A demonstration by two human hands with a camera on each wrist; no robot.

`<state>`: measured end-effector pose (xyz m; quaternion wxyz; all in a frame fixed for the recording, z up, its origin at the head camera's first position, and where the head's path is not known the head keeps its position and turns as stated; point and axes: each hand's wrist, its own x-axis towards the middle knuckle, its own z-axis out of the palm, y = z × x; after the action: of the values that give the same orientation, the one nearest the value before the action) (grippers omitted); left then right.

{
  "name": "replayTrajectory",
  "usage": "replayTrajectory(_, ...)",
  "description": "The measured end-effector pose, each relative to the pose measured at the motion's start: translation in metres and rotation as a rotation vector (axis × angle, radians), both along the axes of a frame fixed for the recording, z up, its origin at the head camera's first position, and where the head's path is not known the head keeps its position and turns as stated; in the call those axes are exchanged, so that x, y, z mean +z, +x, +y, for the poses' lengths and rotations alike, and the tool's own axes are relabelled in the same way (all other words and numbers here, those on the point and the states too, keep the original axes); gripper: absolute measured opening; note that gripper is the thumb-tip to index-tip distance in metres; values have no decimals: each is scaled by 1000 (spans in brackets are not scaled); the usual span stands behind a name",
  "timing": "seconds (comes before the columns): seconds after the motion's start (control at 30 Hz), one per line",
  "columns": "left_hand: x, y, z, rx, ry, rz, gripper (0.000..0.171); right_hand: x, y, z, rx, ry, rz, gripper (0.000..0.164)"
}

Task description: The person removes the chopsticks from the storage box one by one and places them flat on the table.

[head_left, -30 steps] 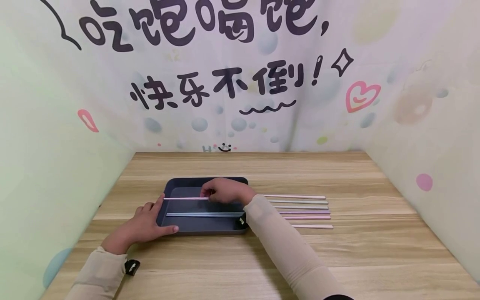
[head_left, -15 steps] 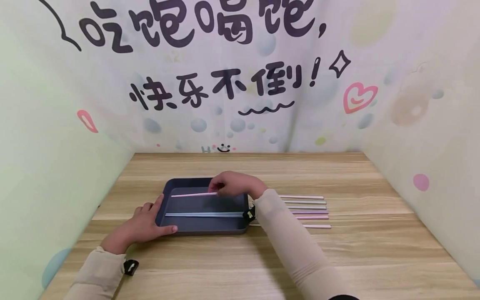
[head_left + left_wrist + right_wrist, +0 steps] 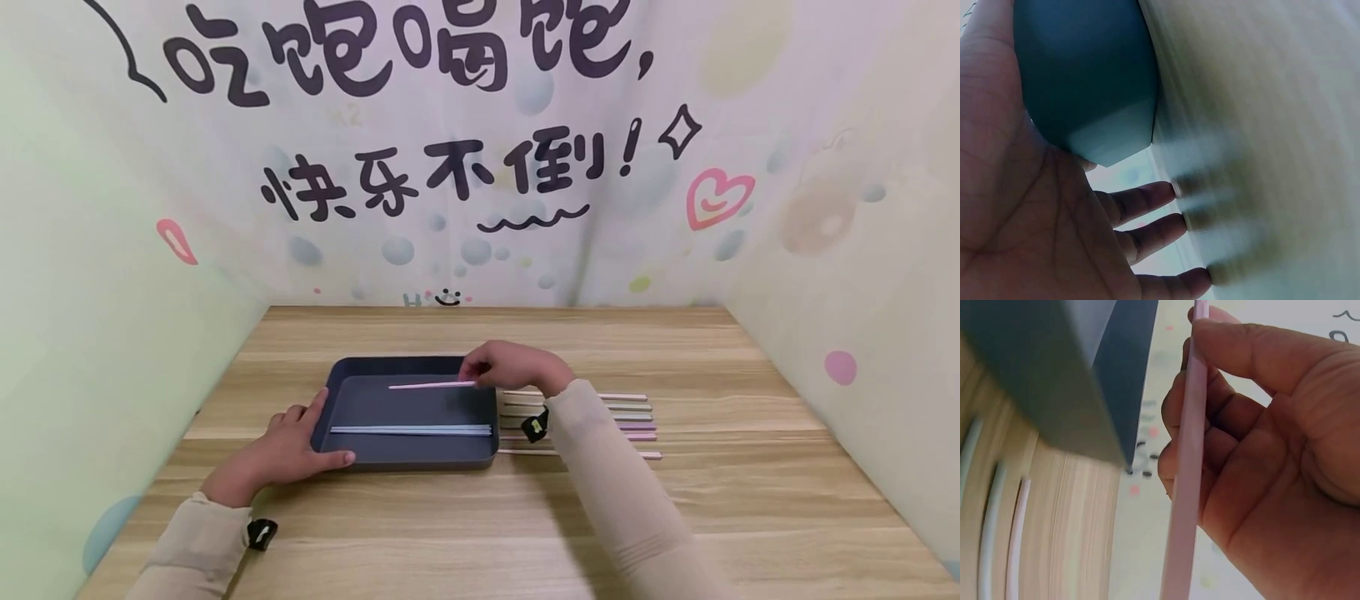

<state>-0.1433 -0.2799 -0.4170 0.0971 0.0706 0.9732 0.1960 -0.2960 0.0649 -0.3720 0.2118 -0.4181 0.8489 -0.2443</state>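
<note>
A pink chopstick [image 3: 431, 385] is pinched between the thumb and fingers of my right hand [image 3: 513, 367], above the right part of the dark grey tray [image 3: 412, 463]. In the right wrist view, the same pink chopstick [image 3: 1186, 462] runs past the curled fingers, with the tray wall beside it. My left hand [image 3: 288, 446] rests against the tray's front left corner, thumb along the front side and fingers along the left. The left wrist view has the tray corner [image 3: 1091, 81] between thumb and palm, with several fingertips touching the table. Light blue chopsticks [image 3: 411, 430] lie together inside the tray.
Several pale and purple-pink chopsticks [image 3: 633, 418] lie in a row on the wooden table [image 3: 480, 533], right of the tray; the right sleeve [image 3: 615, 467] covers part of them. A printed cloth wall [image 3: 480, 250] rises behind the table, with walls at both sides.
The right hand has lifted the pink chopstick and moved right with it, from the tray's middle to its right edge. The left hand has stayed at the tray corner.
</note>
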Motion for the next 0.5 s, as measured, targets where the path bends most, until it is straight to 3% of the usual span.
replayTrajectory(0.5, -3, -2, -1, -6, -6, 13, 120, -5, -12, 84, -128, -12, -39, 19)
